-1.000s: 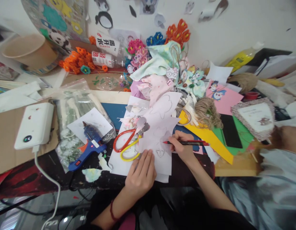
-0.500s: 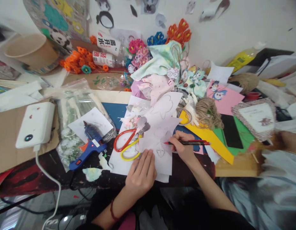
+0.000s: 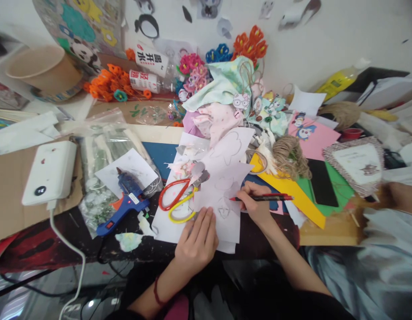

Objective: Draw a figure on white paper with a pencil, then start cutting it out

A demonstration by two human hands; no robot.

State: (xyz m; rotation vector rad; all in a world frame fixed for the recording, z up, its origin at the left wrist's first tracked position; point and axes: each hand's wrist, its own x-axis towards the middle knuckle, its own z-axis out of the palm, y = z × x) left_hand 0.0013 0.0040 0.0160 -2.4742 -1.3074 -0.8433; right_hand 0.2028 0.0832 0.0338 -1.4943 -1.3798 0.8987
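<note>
My right hand [image 3: 256,206] grips a red and black pen [image 3: 271,198], its tip touching or just above a white sheet of paper [image 3: 231,229]. Pencil-like outlines show on the sheet, including a small drawing [image 3: 224,211] below the pen tip. With its fingers stretched out, my left hand [image 3: 197,240] lies flat on the sheet's lower left edge. Just beyond those fingers are scissors [image 3: 174,195] with one red and one yellow handle, their blades partly under paper. Another cut sheet [image 3: 231,146] with a cloud-like outline lies farther back.
A blue hot glue gun [image 3: 126,206] rests left of the scissors, near a white power bank [image 3: 50,173] with a cable. Fabric pieces [image 3: 219,118] are heaped behind the paper. Twine [image 3: 291,155] and a black phone [image 3: 322,182] lie right. Another person's arm [image 3: 404,198] shows at far right.
</note>
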